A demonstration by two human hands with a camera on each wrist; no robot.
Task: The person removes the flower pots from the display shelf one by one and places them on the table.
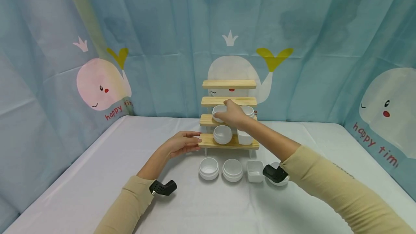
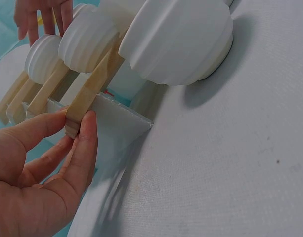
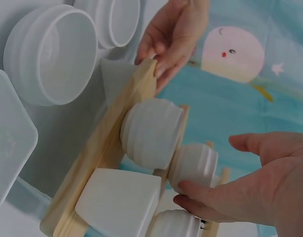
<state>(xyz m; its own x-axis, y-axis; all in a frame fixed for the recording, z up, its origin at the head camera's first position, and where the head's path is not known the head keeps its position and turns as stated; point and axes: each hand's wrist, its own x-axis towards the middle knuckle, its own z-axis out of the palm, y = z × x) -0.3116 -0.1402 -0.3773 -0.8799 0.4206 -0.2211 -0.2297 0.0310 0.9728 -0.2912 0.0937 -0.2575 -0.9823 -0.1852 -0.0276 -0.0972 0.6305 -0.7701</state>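
Note:
A stepped wooden shelf [image 1: 208, 141] with several tiers stands at the back of the white table. My left hand [image 1: 182, 143] pinches the left end of its lowest board [image 2: 92, 89] between thumb and fingers. My right hand [image 1: 232, 115] reaches to the second tier, where its thumb touches a round white ribbed bowl [image 3: 193, 165] while its fingers stay stretched out above. Another round bowl [image 1: 248, 111] sits to the right on that tier. On the lowest tier stand a round ribbed bowl [image 1: 222, 134] and a square white dish [image 1: 244, 137].
In front of the shelf two round bowls [image 1: 209, 168] [image 1: 232, 170] and a square dish [image 1: 255, 171] lie in a row on the table [image 1: 97, 190]. A further bowl is partly hidden by my right wrist. A whale-print curtain [image 1: 97, 82] closes the back and sides.

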